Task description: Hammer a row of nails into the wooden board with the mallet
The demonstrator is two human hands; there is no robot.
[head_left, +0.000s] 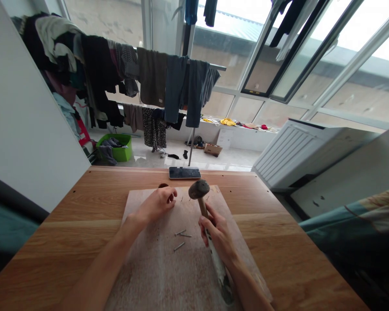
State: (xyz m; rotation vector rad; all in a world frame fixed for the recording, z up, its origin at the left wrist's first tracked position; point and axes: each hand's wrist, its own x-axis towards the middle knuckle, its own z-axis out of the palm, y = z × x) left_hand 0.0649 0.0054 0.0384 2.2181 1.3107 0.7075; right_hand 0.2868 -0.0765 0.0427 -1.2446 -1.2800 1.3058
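Note:
My right hand is wrapped round the handle of a hammer, whose dark head is raised over the far part of a worn wooden board. At the board's far left, my left hand is closed with its fingers curled together; whatever may be between them is hidden. To its right, a few thin nails stand upright in the board, close to the hammer head. Three loose nails lie on the middle of the board, between my two forearms.
The board lies on a wooden table. A phone sits at the table's far edge, and a small dark round object is behind my left hand. Beyond are a clothes rack, a green basin and a cardboard box.

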